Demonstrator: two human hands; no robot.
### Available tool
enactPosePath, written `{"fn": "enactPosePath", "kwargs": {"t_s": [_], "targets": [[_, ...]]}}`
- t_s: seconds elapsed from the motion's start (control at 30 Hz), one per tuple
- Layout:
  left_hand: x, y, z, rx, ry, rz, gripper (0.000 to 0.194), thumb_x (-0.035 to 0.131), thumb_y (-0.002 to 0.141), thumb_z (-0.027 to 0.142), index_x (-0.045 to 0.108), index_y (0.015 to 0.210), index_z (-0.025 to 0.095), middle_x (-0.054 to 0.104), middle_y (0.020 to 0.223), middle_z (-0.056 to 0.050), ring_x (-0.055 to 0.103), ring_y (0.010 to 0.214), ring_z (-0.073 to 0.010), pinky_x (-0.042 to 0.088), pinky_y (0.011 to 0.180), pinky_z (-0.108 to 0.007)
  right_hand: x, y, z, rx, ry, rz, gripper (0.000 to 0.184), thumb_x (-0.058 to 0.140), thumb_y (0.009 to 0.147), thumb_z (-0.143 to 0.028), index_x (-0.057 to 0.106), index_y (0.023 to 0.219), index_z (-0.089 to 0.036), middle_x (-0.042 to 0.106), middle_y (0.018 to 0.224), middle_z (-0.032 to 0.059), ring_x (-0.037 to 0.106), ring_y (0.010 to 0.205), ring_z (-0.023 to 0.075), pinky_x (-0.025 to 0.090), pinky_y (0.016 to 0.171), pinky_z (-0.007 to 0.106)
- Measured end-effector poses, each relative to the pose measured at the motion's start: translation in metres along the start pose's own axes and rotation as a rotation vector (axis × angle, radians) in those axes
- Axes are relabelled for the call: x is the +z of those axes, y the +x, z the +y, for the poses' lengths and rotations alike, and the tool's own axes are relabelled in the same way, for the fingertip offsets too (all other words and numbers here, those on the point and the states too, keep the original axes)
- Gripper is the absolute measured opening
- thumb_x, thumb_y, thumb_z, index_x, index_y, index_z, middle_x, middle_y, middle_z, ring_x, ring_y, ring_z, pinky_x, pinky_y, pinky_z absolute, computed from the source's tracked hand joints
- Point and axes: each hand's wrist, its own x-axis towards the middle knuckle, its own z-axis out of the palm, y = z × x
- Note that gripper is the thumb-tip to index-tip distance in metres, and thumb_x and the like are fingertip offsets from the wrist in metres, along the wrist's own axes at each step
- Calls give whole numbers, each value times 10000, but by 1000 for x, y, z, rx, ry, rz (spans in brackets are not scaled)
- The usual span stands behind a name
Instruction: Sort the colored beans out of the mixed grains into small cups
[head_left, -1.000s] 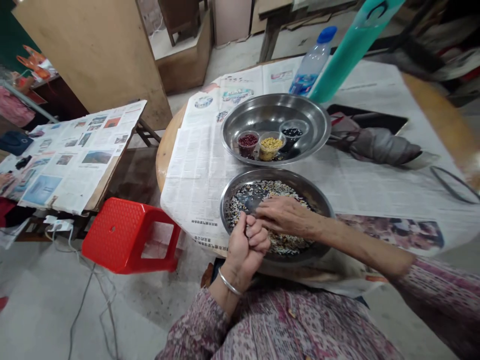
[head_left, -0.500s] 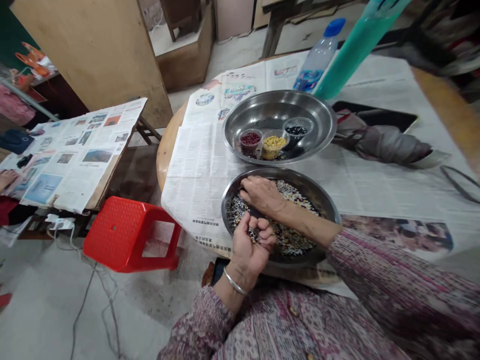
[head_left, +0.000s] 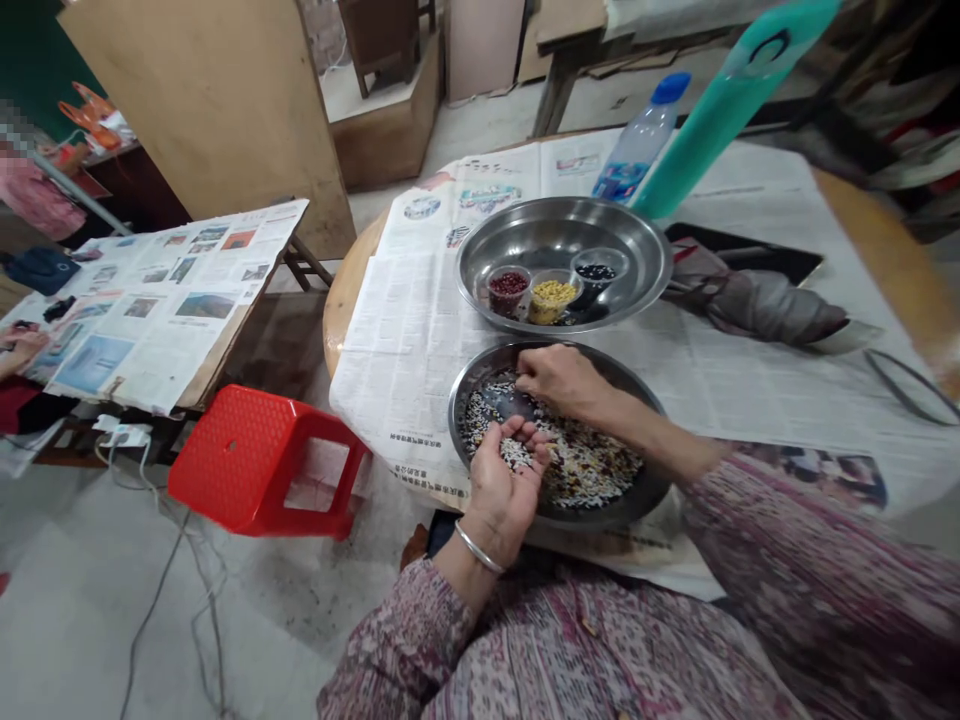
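A steel pan [head_left: 649, 486] of mixed white, dark and red beans [head_left: 592, 465] sits at the near edge of a round table. My left hand [head_left: 508, 477] hovers palm up over the pan's near left rim, cupped around a small pile of white grains. My right hand [head_left: 561, 379] reaches across the pan's far side, fingers curled down on the beans. Behind it a second steel pan [head_left: 525, 235] holds three small clear cups: red beans [head_left: 508, 286], yellow beans [head_left: 553, 296] and black beans [head_left: 596, 273].
Newspaper [head_left: 409, 330] covers the round table. A water bottle [head_left: 639, 140], a teal cylinder [head_left: 712, 110] and a folded grey umbrella [head_left: 757, 305] lie at the back right. A red plastic stool [head_left: 255, 460] stands left of the table, beside a low newspaper-covered table [head_left: 150, 310].
My left hand has opened from a fist into a cupped palm showing white grains. My right hand slid from the pan's middle toward its far left side.
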Motion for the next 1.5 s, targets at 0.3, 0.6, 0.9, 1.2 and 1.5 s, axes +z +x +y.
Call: {"fn": "enactPosePath", "kwargs": {"t_s": [0.3, 0.6, 0.9, 1.2, 1.5], "targets": [[2, 4, -3, 7, -26, -58, 321, 413, 1033, 193, 642, 827, 104, 620, 792, -47, 623, 702, -86, 571, 740, -202, -19, -44, 10, -157, 632, -169, 215, 581, 840, -361, 737, 846, -213, 741, 741, 20, 664, 647, 167, 506, 612, 289], [1, -7, 10, -121, -14, -236, 475, 329, 1075, 312, 468, 648, 157, 301, 512, 75, 290, 363, -33, 231, 363, -127, 1, -12, 9, -87, 314, 142, 208, 579, 834, -254, 763, 899, -183, 777, 929, 91, 705, 828, 237, 527, 794, 367], [22, -13, 17, -95, 53, -259, 451, 397, 1055, 345, 704, 825, 106, 733, 924, -114, 717, 810, -140, 587, 722, -219, 0, -69, 16, -4, 593, 388, 248, 575, 871, -413, 741, 892, -229, 776, 893, 65, 712, 779, 238, 556, 721, 372], [30, -6, 6, 45, 181, -280, 459, 338, 1063, 365, 737, 1036, 139, 670, 1304, -142, 695, 1131, -189, 591, 920, -285, 24, -107, 13, 111, 684, 542, 241, 585, 893, -405, 742, 918, -223, 772, 942, 69, 708, 805, 226, 565, 725, 366], [33, 9, 2, 90, 87, -258, 415, 358, 1055, 293, 694, 880, 124, 680, 1270, -155, 678, 1171, -201, 599, 921, -318, 34, -119, 11, 129, 744, 647, 209, 591, 896, -386, 734, 919, -235, 766, 944, 66, 700, 804, 218, 561, 720, 358]]}}
